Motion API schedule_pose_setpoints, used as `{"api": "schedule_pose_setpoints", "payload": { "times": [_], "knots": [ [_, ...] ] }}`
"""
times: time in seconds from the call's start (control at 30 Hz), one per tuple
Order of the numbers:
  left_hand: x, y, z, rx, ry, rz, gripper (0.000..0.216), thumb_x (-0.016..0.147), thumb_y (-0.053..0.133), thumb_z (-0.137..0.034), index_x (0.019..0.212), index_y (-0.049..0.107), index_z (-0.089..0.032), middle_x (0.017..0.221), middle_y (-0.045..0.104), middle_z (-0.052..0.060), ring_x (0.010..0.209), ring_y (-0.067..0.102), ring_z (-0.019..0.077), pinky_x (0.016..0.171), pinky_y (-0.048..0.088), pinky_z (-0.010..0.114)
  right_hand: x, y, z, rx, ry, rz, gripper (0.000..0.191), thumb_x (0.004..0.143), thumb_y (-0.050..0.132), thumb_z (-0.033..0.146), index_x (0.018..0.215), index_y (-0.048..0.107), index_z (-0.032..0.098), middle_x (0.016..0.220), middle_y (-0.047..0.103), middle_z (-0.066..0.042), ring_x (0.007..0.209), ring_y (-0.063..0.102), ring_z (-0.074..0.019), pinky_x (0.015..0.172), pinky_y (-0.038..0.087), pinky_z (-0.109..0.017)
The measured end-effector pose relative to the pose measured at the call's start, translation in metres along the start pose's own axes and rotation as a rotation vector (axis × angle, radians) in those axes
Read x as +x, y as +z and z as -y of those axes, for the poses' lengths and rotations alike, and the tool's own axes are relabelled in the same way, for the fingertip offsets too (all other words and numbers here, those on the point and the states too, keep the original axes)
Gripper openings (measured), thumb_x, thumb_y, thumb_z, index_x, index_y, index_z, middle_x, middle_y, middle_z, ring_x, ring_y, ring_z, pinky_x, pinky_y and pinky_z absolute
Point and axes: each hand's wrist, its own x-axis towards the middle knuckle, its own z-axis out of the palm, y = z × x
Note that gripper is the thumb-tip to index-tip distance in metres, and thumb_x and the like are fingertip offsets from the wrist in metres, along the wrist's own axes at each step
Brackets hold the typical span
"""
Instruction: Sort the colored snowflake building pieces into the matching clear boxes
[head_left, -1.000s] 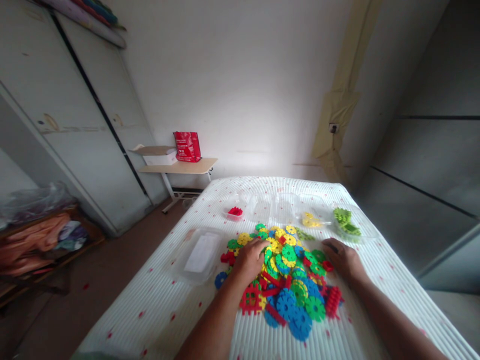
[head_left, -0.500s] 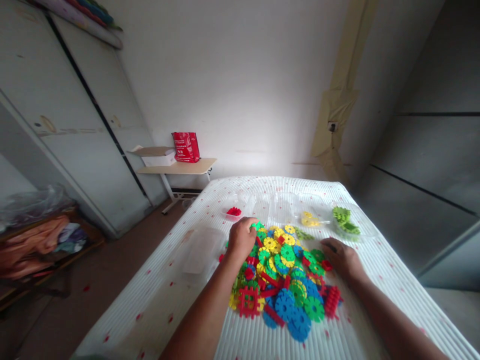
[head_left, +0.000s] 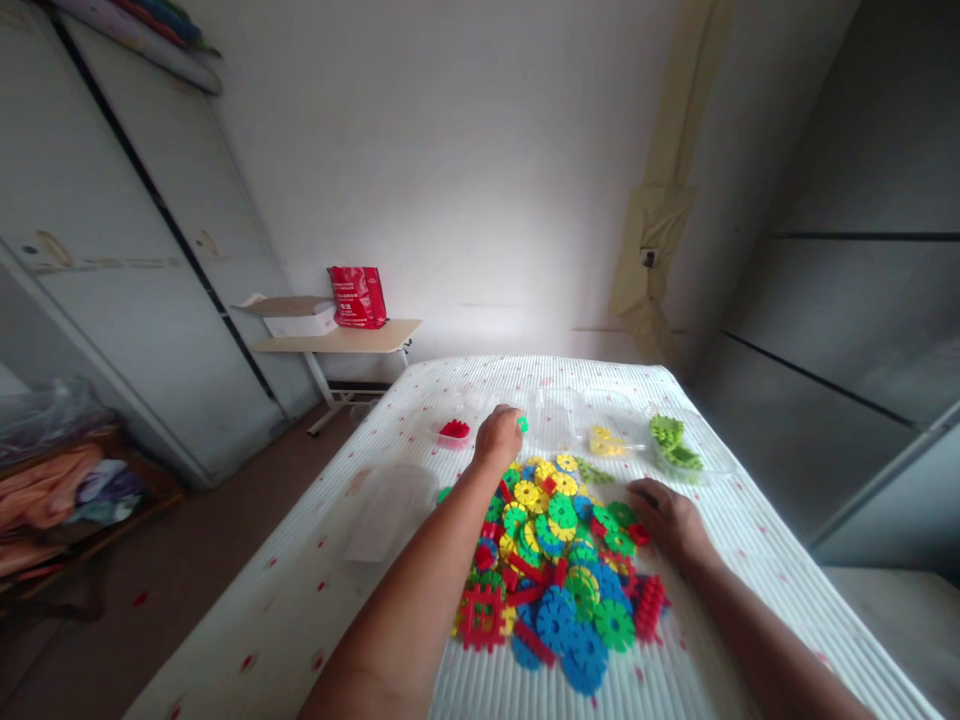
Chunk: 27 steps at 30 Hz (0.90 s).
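Note:
My left hand (head_left: 501,436) pinches a green notched disc (head_left: 523,425) above the far side of a heap. That heap of plastic building pieces (head_left: 559,560) holds blue, green, yellow and red notched discs, red bars and a red square frame (head_left: 482,617). At the heap's right edge, my right hand (head_left: 670,515) rests on the cloth with its fingers loosely bent and apart, no piece visible in it. A red ridged piece (head_left: 649,608) lies below it. Beyond the heap, clear containers hold red pieces (head_left: 454,429), yellow pieces (head_left: 604,440) and light-green pieces (head_left: 673,440).
A white ribbed cloth (head_left: 247,600) with red spots covers the table. A clear plastic lid or tray (head_left: 390,512) lies left of the heap. Against the back wall, a side table (head_left: 360,338) bears a red bag (head_left: 358,297) and a white box (head_left: 300,320).
My left hand has lifted away from the heap, forward and slightly right, with the green disc in its fingers. My right hand stays by the heap. The view has shifted a little.

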Motion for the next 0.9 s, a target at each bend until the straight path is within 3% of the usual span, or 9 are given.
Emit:
{"api": "schedule_pose_setpoints", "payload": {
  "times": [0.13,0.27,0.43,0.63,0.77,0.9],
  "knots": [
    [-0.039,-0.016,-0.003,-0.013,0.054,0.001,0.032,0.081,0.046,-0.005,0.100,0.067,-0.018,0.106,0.066,0.006,0.100,0.062,0.0149,0.093,0.046,0.026,0.000,-0.001,0.001,0.002,0.005,-0.007,0.029,0.077,0.046,0.041,0.084,0.068,0.023,0.086,0.073,-0.005,0.078,0.066,-0.0215,0.073,0.050,-0.031],
    [-0.092,-0.030,0.009,-0.028,0.132,-0.037,0.033,0.079,0.046,-0.002,0.096,0.068,-0.021,0.098,0.068,0.003,0.094,0.062,0.0151,0.088,0.049,0.027,0.001,-0.004,0.003,0.023,0.029,0.016,0.032,0.079,0.046,0.044,0.083,0.068,0.022,0.085,0.073,-0.005,0.076,0.066,-0.0214,0.071,0.050,-0.031],
    [-0.140,-0.028,0.029,0.031,0.104,-0.004,0.033,0.078,0.045,-0.001,0.094,0.067,-0.020,0.098,0.069,0.005,0.093,0.063,0.0185,0.086,0.050,0.033,0.003,-0.005,0.022,0.148,-0.013,0.127,0.042,0.081,0.046,0.052,0.093,0.068,0.018,0.087,0.071,-0.008,0.072,0.065,-0.0204,0.064,0.051,-0.030],
    [-0.152,-0.012,0.033,0.032,0.108,-0.032,0.029,0.081,0.046,-0.007,0.094,0.068,-0.021,0.100,0.069,0.006,0.095,0.062,0.0198,0.087,0.050,0.035,0.004,0.013,0.061,-0.051,-0.228,0.221,0.029,0.076,0.058,0.035,0.100,0.069,0.022,0.105,0.069,-0.009,0.099,0.061,-0.0248,0.087,0.047,-0.037],
    [-0.152,-0.009,0.038,-0.021,0.138,-0.050,0.031,0.082,0.044,-0.008,0.094,0.069,-0.022,0.100,0.069,0.005,0.094,0.062,0.0178,0.087,0.049,0.033,0.004,0.027,0.066,-0.224,-0.177,0.246,0.026,0.072,0.060,0.024,0.097,0.069,0.022,0.100,0.068,-0.007,0.096,0.061,-0.0229,0.084,0.046,-0.034],
    [-0.152,-0.009,0.040,-0.019,0.138,-0.046,0.030,0.081,0.045,-0.007,0.093,0.068,-0.023,0.099,0.068,0.004,0.093,0.062,0.0175,0.085,0.049,0.033,0.004,0.029,0.059,-0.214,-0.217,0.269,0.031,0.071,0.058,0.021,0.100,0.068,0.023,0.096,0.067,-0.006,0.091,0.060,-0.0208,0.081,0.045,-0.030]
  ]
}}
